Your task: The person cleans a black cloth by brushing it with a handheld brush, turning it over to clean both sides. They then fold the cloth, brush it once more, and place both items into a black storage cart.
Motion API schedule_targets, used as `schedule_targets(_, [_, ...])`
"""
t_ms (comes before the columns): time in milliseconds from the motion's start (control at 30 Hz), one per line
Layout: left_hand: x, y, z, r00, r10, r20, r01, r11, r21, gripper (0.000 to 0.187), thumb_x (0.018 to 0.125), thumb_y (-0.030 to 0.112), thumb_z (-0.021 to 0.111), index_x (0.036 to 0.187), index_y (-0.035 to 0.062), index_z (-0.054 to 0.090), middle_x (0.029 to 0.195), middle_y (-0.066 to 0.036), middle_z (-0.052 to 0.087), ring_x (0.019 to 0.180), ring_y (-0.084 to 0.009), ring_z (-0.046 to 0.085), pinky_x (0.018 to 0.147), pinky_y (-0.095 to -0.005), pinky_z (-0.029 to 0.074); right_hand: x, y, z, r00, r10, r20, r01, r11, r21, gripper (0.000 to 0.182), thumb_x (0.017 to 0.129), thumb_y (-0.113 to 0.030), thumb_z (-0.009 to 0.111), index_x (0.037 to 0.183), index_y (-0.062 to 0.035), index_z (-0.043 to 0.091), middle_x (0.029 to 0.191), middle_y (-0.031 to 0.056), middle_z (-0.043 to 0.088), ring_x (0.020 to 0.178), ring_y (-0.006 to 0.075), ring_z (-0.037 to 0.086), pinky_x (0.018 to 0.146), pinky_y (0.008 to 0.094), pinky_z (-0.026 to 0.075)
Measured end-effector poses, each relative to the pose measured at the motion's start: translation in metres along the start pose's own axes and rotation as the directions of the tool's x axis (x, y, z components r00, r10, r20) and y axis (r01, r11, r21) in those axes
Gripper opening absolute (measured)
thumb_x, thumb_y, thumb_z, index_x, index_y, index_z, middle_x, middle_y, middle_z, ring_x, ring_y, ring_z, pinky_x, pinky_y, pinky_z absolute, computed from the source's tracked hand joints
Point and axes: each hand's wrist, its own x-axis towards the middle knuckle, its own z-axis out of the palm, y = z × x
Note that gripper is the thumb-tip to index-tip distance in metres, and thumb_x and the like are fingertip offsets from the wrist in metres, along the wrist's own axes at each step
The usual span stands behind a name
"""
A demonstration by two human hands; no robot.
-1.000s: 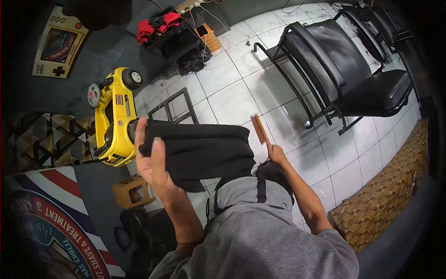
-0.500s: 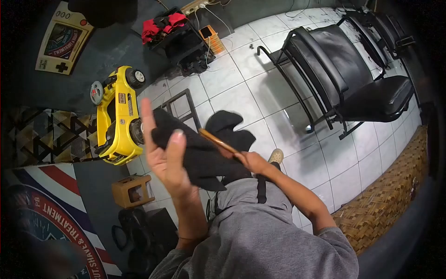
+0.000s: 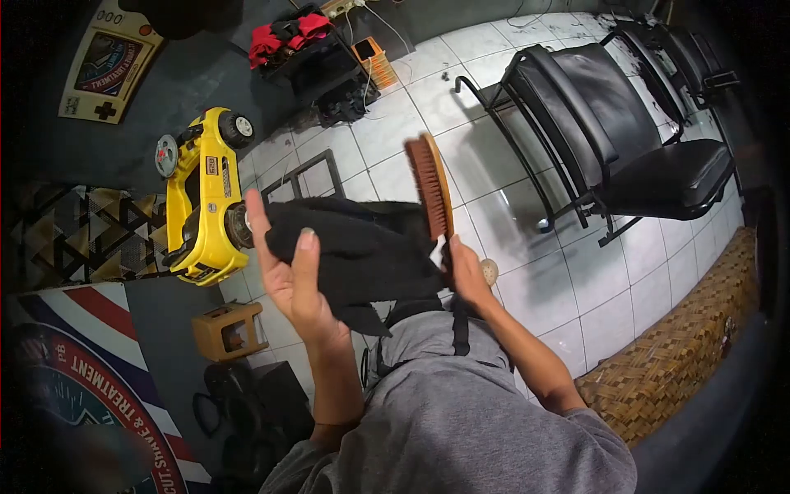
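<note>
So there's a person in a grey shirt (image 3: 461, 420) right in front of me, both hands busy (call 12 o'clock straight ahead of them). The right hand (image 3: 469, 276) is wrapped around the handle end of a wooden brush (image 3: 440, 185), which sticks out toward roughly 11 o'clock from the fist. Its reddish-brown bristles face 9 o'clock, the same side as a black cloth (image 3: 354, 251). The low end of the brush is right by the cloth's far end, but honestly can't tell if they're touching.

The cloth sits at 2 to 3 o'clock from the left hand (image 3: 292, 280), bunched up against it. Thumb and index finger stand well apart there; the other fingers are hidden, so no clue whether they're gripping.

Around them: a yellow toy car (image 3: 212, 193) between 10 and 11 o'clock from the left hand, a small brown stool (image 3: 226, 332) near 8. From the right hand, a black chair (image 3: 576, 111) is around 1, and some woven thing (image 3: 675, 346) sits past 3.
</note>
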Motion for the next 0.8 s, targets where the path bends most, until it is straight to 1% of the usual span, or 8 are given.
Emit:
schedule_targets(67, [-0.001, -0.003, 0.005, 0.997, 0.002, 0.072, -0.006, 0.998, 0.059, 0.064, 0.084, -0.006, 0.048, 0.142, 0.0007, 0.022, 0.105, -0.006, 0.057, 0.088, -0.0105, 0.055, 0.085, -0.0232, 0.043, -0.022, -0.034, 0.017, 0.981, -0.055, 0.186, 0.045, 0.997, 0.057, 0.043, 0.098, -0.036, 0.034, 0.079, 0.0011, 0.047, 0.058, 0.0124, 0.043, 0.051, 0.0230, 0.045, 0.051, 0.0322, 0.039])
schedule_targets(133, [0.000, -0.003, 0.016, 0.998, 0.029, 0.053, -0.030, 0.999, 0.034, 0.064, 0.083, -0.006, 0.048, 0.142, 0.0001, 0.022, 0.107, -0.006, 0.057, 0.088, -0.0098, 0.054, 0.085, -0.0224, 0.043, -0.020, -0.054, 0.025, 0.836, -0.317, 0.449, 0.387, 0.919, -0.071, 0.041, 0.098, -0.036, 0.035, 0.079, -0.0013, 0.047, 0.059, 0.0120, 0.042, 0.050, 0.0263, 0.043, 0.051, 0.0314, 0.039])
schedule_targets(200, [0.003, 0.001, 0.020, 0.998, 0.057, 0.033, -0.057, 0.998, 0.006, 0.064, 0.083, -0.006, 0.048, 0.142, -0.0004, 0.023, 0.108, -0.007, 0.056, 0.088, -0.0090, 0.054, 0.085, -0.0216, 0.042, -0.013, -0.029, 0.028, 0.848, -0.253, 0.466, 0.323, 0.943, -0.076, 0.039, 0.096, -0.037, 0.039, 0.081, -0.0015, 0.048, 0.058, 0.0180, 0.049, 0.052, 0.0340, 0.049, 0.052, 0.0370, 0.043])
schedule_targets(267, [0.013, 0.009, 0.012, 0.995, 0.099, 0.016, -0.100, 0.993, 0.071, 0.065, 0.081, -0.007, 0.047, 0.142, 0.0001, 0.023, 0.111, -0.007, 0.056, 0.088, -0.0088, 0.054, 0.083, -0.0207, 0.043, 0.004, 0.023, 0.016, 0.875, -0.178, 0.449, 0.439, 0.683, -0.584, 0.043, 0.095, -0.039, 0.040, 0.084, 0.0006, 0.054, 0.062, 0.0230, 0.056, 0.059, 0.0413, 0.056, 0.056, 0.0462, 0.046])
schedule_targets(433, [0.028, 0.035, -0.017, 0.982, 0.190, 0.004, -0.189, 0.972, 0.142, 0.066, 0.080, -0.003, 0.045, 0.142, 0.0035, 0.024, 0.103, -0.011, 0.057, 0.081, -0.0125, 0.057, 0.076, -0.0244, 0.049, 0.018, 0.140, -0.063, 0.924, 0.378, 0.063, -0.082, 0.355, -0.931, 0.063, 0.094, -0.049, 0.029, 0.087, 0.0019, 0.065, 0.085, 0.0263, 0.063, 0.085, 0.0399, 0.062, 0.077, 0.0479, 0.048])
schedule_targets(500, [0.031, 0.045, -0.021, 0.963, 0.220, -0.155, -0.176, 0.951, 0.255, 0.062, 0.083, -0.001, 0.044, 0.141, 0.0021, 0.025, 0.100, -0.011, 0.057, 0.080, -0.0135, 0.057, 0.077, -0.0256, 0.049, 0.011, 0.158, -0.092, 0.861, 0.505, 0.057, -0.087, 0.258, -0.962, 0.062, 0.095, -0.045, 0.026, 0.092, 0.0036, 0.064, 0.091, 0.0283, 0.062, 0.090, 0.0413, 0.060, 0.080, 0.0472, 0.047])
schedule_targets(633, [0.035, 0.028, -0.036, 0.954, 0.258, -0.152, -0.196, 0.921, 0.335, 0.060, 0.082, 0.003, 0.049, 0.138, -0.0014, 0.030, 0.127, -0.015, 0.043, 0.105, -0.0218, 0.051, 0.097, -0.0316, 0.038, 0.011, 0.176, -0.104, 0.933, 0.359, -0.020, -0.168, 0.386, -0.907, 0.062, 0.094, -0.045, 0.029, 0.083, 0.0049, 0.064, 0.077, 0.0287, 0.061, 0.080, 0.0443, 0.060, 0.074, 0.0476, 0.047])
schedule_targets(800, [0.020, 0.003, -0.009, 0.973, 0.083, -0.216, -0.038, 0.978, 0.203, 0.065, 0.080, -0.009, 0.051, 0.140, 0.0012, 0.027, 0.123, -0.010, 0.048, 0.100, -0.0130, 0.050, 0.088, -0.0238, 0.042, 0.008, -0.001, -0.024, 0.981, 0.178, 0.082, -0.132, 0.909, -0.395, 0.057, 0.095, -0.050, 0.033, 0.067, -0.0029, 0.050, 0.056, 0.0001, 0.045, 0.052, 0.0094, 0.044, 0.048, 0.0266, 0.036])
